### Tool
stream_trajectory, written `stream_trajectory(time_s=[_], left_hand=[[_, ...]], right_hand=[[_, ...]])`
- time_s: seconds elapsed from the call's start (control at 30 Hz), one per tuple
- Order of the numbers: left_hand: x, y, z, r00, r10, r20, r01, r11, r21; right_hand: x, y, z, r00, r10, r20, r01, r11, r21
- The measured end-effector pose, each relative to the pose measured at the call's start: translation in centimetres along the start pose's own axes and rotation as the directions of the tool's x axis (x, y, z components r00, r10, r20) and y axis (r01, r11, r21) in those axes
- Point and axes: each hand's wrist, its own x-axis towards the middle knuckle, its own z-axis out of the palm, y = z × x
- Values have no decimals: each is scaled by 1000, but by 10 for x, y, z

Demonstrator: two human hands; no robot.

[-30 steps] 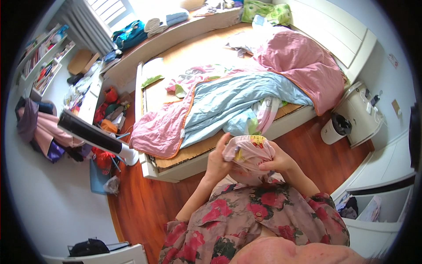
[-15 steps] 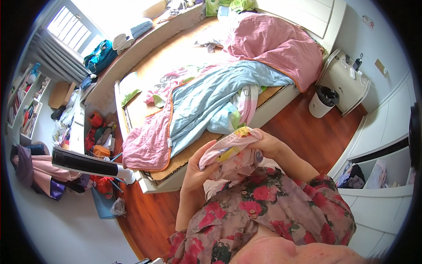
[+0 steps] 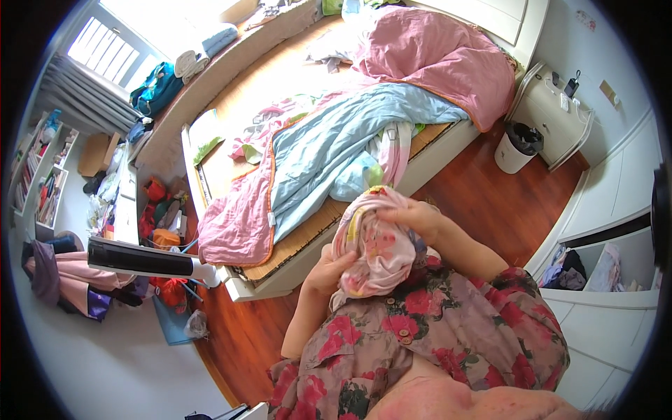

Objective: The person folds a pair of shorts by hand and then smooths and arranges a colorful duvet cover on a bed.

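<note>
A bunched pale pink printed cloth point(image 3: 378, 245), perhaps a garment, is held up in front of my chest between both hands. My left hand point(image 3: 325, 271) grips its left lower side, thumb lying over the front. On the upper right, my right hand point(image 3: 416, 220) is closed on the fabric, fingers partly hidden in the folds. Just beyond the cloth lies the bed point(image 3: 262, 282), with a pink and light-blue quilt point(image 3: 329, 157) rumpled across it. Some white and pink fabric point(image 3: 393, 150) hangs over the bed's near edge.
A white bin point(image 3: 513, 157) with a black liner stands by the cream nightstand point(image 3: 556, 119) at right. White cabinets point(image 3: 602, 245) with an open clothes compartment run along the right. A black and white upright appliance point(image 3: 143, 259) stands left of the bed, near piled bags point(image 3: 164, 217).
The cloth has been turned and gathered into a rounder, more upright bundle. Both hands have shifted with it, the left one lower on its side. The view has tilted slightly.
</note>
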Motion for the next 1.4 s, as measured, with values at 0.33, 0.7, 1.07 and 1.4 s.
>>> stream_trajectory(time_s=[0.33, 0.7, 1.07, 1.4], left_hand=[[-7, 13, -2, 906, 420, -44, -387, 784, -486], [5, -14, -30, 998, -40, -46, 20, 931, -366], [-58, -16, -36, 919, 357, 170, -344, 933, -102], [-66, 13, -3, 862, 498, 93, -343, 709, -617]], right_hand=[[-5, 21, 10, 936, 125, 328, 39, 891, -452], [16, 28, 9, 999, 39, 12, -41, 922, 385], [10, 53, 46, 979, 202, -21, -203, 968, -144], [-2, 49, 68, 997, 79, 23, -52, 816, -576]])
